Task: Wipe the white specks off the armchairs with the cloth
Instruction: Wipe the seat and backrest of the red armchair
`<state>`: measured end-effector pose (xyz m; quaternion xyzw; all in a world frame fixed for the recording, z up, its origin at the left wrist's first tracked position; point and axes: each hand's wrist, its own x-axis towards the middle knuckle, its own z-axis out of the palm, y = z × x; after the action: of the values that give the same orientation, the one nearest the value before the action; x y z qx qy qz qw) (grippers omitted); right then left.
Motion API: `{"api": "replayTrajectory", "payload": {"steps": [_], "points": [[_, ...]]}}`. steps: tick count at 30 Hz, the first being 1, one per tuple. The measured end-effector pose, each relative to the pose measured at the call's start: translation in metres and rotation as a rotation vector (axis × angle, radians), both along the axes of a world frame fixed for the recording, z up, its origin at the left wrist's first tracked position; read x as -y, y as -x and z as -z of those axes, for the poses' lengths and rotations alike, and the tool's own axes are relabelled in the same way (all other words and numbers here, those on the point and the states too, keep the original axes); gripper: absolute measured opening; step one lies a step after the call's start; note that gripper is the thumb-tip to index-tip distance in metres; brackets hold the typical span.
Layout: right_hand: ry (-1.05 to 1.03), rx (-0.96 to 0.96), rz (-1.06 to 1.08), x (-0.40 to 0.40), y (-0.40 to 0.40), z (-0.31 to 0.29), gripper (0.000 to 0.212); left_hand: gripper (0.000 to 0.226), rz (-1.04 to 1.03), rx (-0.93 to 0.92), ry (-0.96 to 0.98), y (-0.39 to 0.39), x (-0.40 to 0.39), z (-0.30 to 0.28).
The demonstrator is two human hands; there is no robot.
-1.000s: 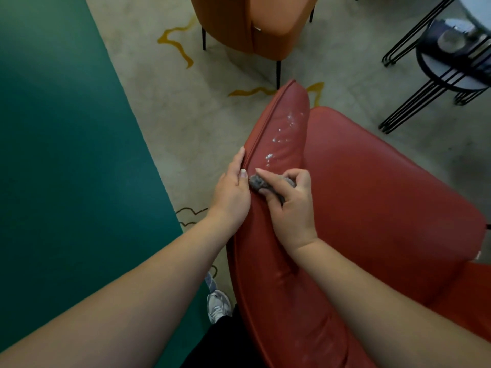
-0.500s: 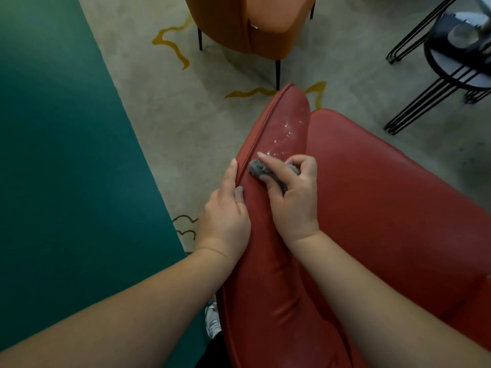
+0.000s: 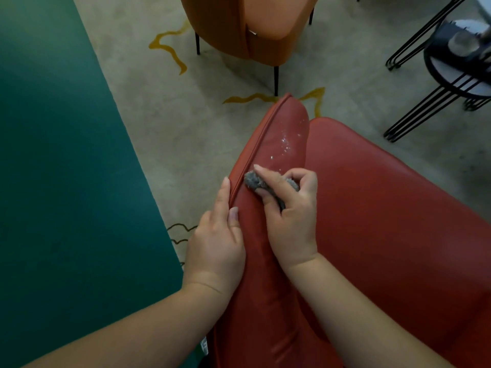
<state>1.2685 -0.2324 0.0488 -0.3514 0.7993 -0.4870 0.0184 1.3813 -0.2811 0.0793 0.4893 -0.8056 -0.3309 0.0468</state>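
Big red armchair (image 3: 385,235) fills the lower right, orange armchair (image 3: 255,25) sits further back. Left hand (image 3: 216,245) rests flat with straight fingers along the arm's outer seam, right hand (image 3: 289,211) grips the grey cloth (image 3: 252,181) pressed on the armrest, white specks (image 3: 285,144) just beyond it.

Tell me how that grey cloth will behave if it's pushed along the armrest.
Probably floppy: the grey cloth is bunched up under the right hand. Likely light, since it is held by curled fingers alone. It should slide easily on the smooth red armchair.
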Motion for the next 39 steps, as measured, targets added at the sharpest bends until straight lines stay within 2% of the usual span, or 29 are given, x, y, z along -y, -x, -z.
{"api": "replayTrajectory", "payload": {"steps": [5,9,11,16,20,23,28,32,34,39], "points": [[-0.015,0.003,-0.061,-0.013,-0.012,0.0,0.032,0.051,0.008,-0.013,0.006,-0.001,0.0,0.002],[-0.002,-0.027,0.041,0.014,0.016,0.004,0.034,0.058,0.009,-0.021,0.018,-0.001,-0.001,0.002],[0.015,-0.002,0.075,0.015,0.016,0.004,0.035,0.054,0.006,-0.024,0.013,-0.002,-0.001,0.003],[-0.001,0.007,-0.034,-0.016,-0.012,0.001,0.034,0.052,0.009,-0.012,-0.002,-0.002,-0.001,0.001],[-0.013,-0.038,0.031,0.012,0.018,0.005,0.034,0.058,0.017,-0.009,0.016,-0.001,-0.002,0.0],[0.019,0.011,0.11,0.025,0.03,0.007,0.035,0.05,0.005,0.0,0.009,-0.001,-0.002,0.002],[0.018,0.03,0.038,-0.002,0.003,0.005,0.037,0.05,0.004,-0.002,0.018,-0.001,-0.002,0.001],[0.005,0.003,0.082,0.023,0.036,0.008,0.035,0.052,0.001,0.009,0.015,-0.001,-0.002,0.0],[0.036,0.063,0.138,0.035,0.049,0.01,0.035,0.049,0.005,0.011,0.026,-0.001,-0.003,0.001],[0.046,0.075,0.103,0.012,0.02,0.01,0.037,0.052,0.011,0.019,0.029,-0.001,-0.002,0.001]]}}
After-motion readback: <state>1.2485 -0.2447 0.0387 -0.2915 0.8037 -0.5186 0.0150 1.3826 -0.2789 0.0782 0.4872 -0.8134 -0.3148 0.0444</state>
